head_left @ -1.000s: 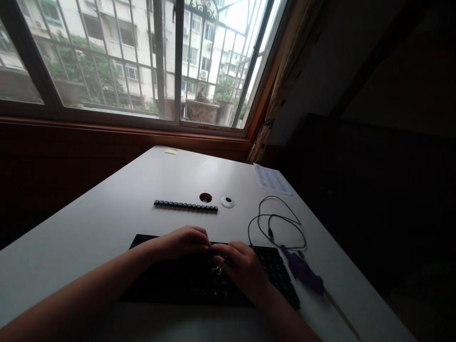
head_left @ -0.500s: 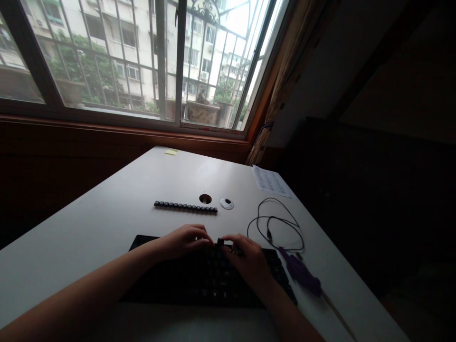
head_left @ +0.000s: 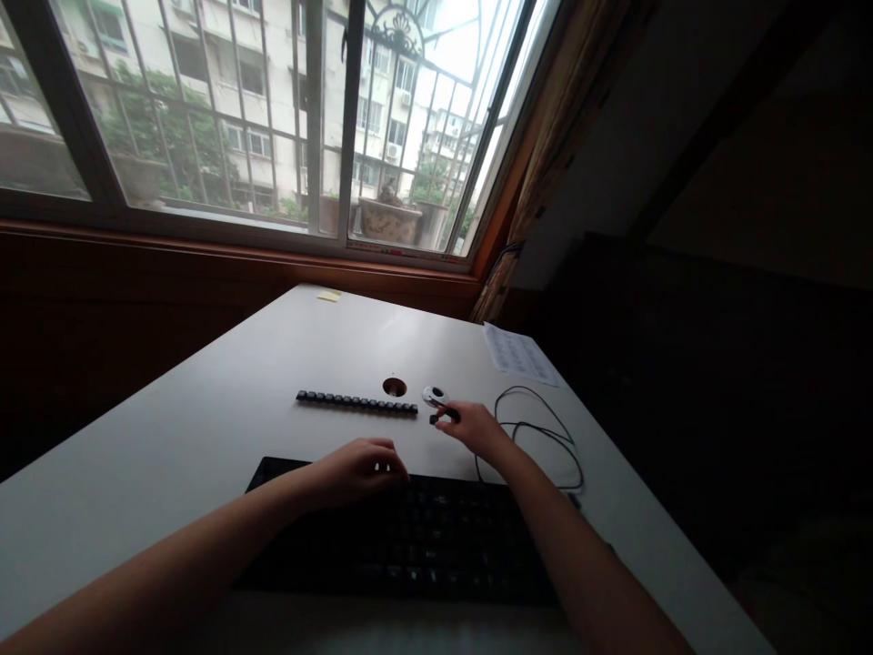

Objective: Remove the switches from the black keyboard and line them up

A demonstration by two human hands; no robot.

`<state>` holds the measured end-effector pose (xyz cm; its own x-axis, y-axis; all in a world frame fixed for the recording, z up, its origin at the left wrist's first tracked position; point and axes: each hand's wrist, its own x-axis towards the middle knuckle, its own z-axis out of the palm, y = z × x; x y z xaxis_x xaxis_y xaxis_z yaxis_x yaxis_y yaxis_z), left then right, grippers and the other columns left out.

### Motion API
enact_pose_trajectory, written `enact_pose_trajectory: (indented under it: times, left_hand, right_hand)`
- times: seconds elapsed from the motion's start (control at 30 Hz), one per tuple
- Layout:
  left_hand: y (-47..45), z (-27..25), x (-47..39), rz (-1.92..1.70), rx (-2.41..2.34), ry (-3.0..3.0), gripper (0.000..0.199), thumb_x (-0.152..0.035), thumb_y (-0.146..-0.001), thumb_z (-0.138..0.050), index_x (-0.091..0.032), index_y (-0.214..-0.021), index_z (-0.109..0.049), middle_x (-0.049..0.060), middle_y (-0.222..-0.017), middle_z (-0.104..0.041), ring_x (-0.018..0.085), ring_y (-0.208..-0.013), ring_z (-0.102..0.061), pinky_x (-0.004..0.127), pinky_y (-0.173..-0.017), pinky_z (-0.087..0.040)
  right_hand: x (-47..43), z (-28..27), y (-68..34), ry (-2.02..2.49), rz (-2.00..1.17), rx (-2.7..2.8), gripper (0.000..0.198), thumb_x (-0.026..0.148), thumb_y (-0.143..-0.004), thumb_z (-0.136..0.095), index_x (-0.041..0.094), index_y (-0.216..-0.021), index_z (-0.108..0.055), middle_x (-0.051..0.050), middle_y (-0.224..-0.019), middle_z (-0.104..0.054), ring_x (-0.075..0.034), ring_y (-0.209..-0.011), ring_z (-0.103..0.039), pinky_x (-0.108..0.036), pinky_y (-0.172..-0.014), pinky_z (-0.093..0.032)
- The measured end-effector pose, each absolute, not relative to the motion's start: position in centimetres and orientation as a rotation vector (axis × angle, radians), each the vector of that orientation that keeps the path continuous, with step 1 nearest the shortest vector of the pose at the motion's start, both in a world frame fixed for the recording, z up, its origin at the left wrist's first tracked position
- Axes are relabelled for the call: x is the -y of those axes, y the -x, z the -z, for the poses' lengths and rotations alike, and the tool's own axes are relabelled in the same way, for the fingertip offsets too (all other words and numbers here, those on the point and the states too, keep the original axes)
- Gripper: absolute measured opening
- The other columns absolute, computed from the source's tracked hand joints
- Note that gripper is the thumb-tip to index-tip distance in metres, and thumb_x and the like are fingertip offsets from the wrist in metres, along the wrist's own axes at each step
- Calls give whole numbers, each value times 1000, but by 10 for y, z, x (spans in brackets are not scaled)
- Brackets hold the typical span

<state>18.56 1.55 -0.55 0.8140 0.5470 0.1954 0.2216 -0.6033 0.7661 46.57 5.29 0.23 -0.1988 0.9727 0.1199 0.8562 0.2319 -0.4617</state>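
A long black keyboard (head_left: 436, 537) lies across the near part of the white desk. My left hand (head_left: 368, 468) rests on its upper edge, fingers curled and the tips drawn together; whatever they hold, if anything, is hidden. Beyond the keyboard, my right hand (head_left: 474, 428) is closed on a small black keycap (head_left: 434, 419), low over the desk. A slim dark thing (head_left: 448, 412), too small to name, also shows among its fingers. Just left of the keycap, a straight row of black keycaps (head_left: 358, 402) ends, with a gap between.
Behind the row is a round cable hole (head_left: 394, 387) in the desk (head_left: 205, 428), with its white round cover (head_left: 435, 395) beside it. A thin black cable (head_left: 546, 428) loops on the right. Farther back lie a printed sheet (head_left: 519, 353) and yellow sticky notes (head_left: 329, 296).
My right hand has moved from the keyboard's upper edge away to the end of the keycap row, carrying the keycap. My left hand has stayed at the keyboard.
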Motion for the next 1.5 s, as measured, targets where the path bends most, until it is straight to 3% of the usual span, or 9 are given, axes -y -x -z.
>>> enact_pose_trajectory:
  times: [0.6, 0.87, 1.5]
  left_hand:
    - [-186, 8, -16, -524, -557, -2218, 19, -25, -95, -58, -20, -104, -73, 6, -97, -65, 16, -77, -62, 26, -69, -49]
    - [-185, 14, -19, -544, -531, -2209, 18, -25, -95, -58, -21, -105, -73, 6, -98, -65, 16, -80, -62, 26, -71, -49]
    - [-187, 11, -17, -574, -539, -2218, 19, -28, -95, -58, -20, -102, -74, 6, -95, -66, 16, -78, -63, 25, -71, -49]
  right_hand:
    - [-98, 15, -463, 1686, -525, 2161, 23, 29, -75, -70, 19, -94, -77, -2, -75, -70, -16, -70, -60, -25, -65, -42]
    - [-101, 26, -470, 1658, -576, 2135, 35, 33, -74, -73, 18, -105, -75, -3, -81, -72, -17, -73, -62, -26, -68, -44]
    - [-106, 30, -463, 1622, -608, 2149, 28, 30, -76, -71, 19, -101, -76, -4, -89, -73, -18, -78, -64, -27, -74, -46]
